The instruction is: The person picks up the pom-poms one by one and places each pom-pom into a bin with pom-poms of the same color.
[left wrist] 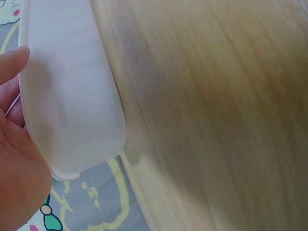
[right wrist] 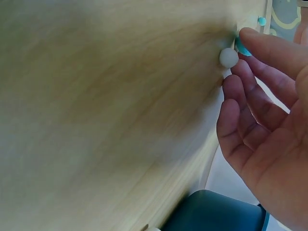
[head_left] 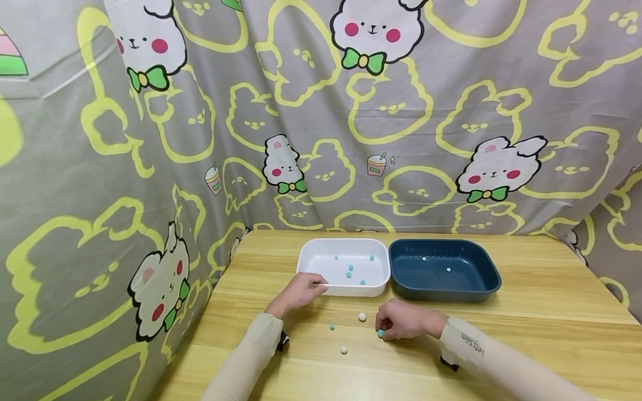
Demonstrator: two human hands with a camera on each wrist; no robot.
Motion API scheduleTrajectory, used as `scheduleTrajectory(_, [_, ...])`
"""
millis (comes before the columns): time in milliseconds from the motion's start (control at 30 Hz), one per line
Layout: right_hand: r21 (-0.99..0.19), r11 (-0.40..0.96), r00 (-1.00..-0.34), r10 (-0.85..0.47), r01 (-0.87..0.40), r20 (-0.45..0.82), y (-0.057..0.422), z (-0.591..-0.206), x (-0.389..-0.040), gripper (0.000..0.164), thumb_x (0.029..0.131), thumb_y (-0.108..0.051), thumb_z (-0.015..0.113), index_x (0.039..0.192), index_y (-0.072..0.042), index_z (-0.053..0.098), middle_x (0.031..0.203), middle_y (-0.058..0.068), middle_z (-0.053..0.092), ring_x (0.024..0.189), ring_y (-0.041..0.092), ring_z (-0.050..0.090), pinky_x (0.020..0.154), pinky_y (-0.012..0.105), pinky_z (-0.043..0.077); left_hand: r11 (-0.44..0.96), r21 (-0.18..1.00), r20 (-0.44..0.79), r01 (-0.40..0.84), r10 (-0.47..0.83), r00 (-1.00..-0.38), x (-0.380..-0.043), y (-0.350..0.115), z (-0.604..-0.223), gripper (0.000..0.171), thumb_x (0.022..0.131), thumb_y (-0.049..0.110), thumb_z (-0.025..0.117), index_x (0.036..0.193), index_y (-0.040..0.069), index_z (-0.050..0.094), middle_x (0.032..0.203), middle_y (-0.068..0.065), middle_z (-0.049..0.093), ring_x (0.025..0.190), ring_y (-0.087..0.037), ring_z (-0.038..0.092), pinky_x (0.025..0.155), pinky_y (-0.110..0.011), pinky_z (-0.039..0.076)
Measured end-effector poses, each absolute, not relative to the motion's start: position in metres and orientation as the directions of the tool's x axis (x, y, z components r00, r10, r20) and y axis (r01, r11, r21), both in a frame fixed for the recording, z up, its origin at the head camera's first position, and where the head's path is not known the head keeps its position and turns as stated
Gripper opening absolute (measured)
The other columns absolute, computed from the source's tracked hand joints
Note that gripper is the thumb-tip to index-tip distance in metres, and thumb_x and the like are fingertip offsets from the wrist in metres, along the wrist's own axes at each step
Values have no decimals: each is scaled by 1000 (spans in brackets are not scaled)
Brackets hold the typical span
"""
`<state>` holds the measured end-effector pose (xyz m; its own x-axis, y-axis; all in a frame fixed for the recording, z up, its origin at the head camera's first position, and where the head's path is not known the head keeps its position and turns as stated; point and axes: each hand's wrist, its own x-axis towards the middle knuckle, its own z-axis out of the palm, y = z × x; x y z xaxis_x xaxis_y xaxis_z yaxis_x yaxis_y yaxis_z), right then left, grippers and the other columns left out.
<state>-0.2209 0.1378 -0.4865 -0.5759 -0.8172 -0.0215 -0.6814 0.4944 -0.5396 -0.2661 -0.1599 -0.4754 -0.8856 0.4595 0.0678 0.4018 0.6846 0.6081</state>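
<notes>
My left hand (head_left: 302, 290) grips the near left rim of a white plastic bin (head_left: 346, 290); the left wrist view has the thumb (left wrist: 18, 60) at that rim and the other fingers partly hidden by the wall. Between thumb and fingertips, my right hand (head_left: 407, 319) pinches a small teal ball (head_left: 380, 333) low over the wooden table. To its left lie a larger white ball (head_left: 362, 317), another white ball (head_left: 343, 350) and a small teal ball (head_left: 332, 327). Several teal balls (head_left: 351, 268) are scattered inside the white bin.
A dark blue bin (head_left: 441, 291) stands directly right of the white one, with two small white balls (head_left: 448, 269) in it. The wooden table (head_left: 546, 334) meets a patterned grey curtain (head_left: 321, 122) at the back and left.
</notes>
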Motion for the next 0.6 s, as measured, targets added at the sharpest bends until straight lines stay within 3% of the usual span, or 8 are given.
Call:
scheduleTrajectory(367, [-526, 494, -572, -820, -692, -18, 138, -487, -222, 10, 77, -9, 75, 77, -16, 68, 69, -13, 52, 62, -2, 48, 57, 17, 43, 688, 602, 74, 406, 458, -886, -266, -160, -474, 12, 93, 24, 62, 91, 18, 73, 89, 11, 67, 85, -7, 58, 81, -31, 46])
scheduleTrajectory(600, [-579, 506, -594, -803, -639, -46, 139, -484, -221, 10, 78, -7, 75, 78, -15, 68, 70, -12, 53, 55, -2, 51, 55, 18, 46, 693, 585, 84, 421, 465, -881, -266, -160, -474, 12, 93, 24, 62, 91, 19, 72, 89, 11, 67, 84, -7, 58, 80, -30, 46])
